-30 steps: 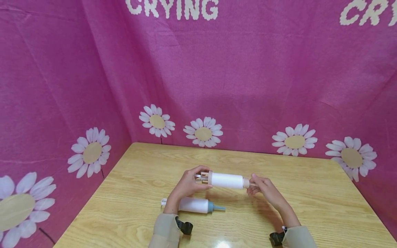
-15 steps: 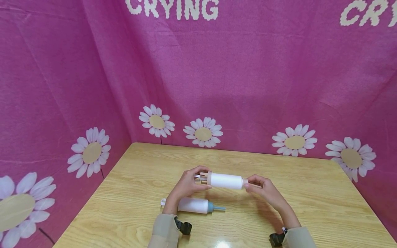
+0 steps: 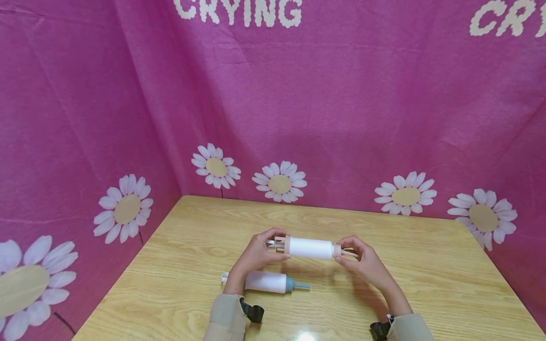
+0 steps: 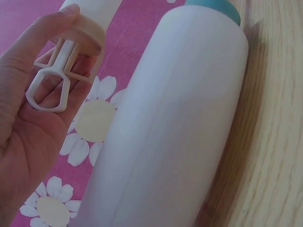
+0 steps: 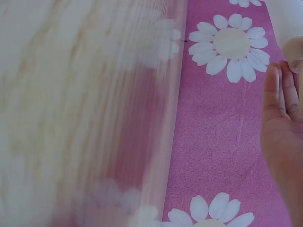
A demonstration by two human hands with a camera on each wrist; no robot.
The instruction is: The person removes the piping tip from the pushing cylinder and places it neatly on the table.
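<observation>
In the head view a white syringe-shaped tube with beige ends (image 3: 310, 248) lies level between both hands, above the table. My left hand (image 3: 258, 251) grips its left end between thumb and fingers. The left wrist view shows a white ring-shaped plunger handle (image 4: 49, 90) and beige finger grips there, within that hand. My right hand (image 3: 364, 260) pinches the beige cap (image 3: 337, 251) at the right end, and a thin beige nozzle (image 3: 350, 253) points into that palm. A second white syringe-shaped tube with a teal tip (image 3: 266, 282) lies on the table, partly behind my left wrist.
The wooden table (image 3: 196, 237) is bounded at the back and left by a pink cloth (image 3: 341, 94) with daisies and lettering. Black wrist cameras (image 3: 255, 313) sit on both wrists. Part of the right wrist view is blurred by a close surface.
My right hand has moved left from the nozzle onto the beige cap, and its fingers have shifted round it. The left hand and the second tube stay about where they were.
</observation>
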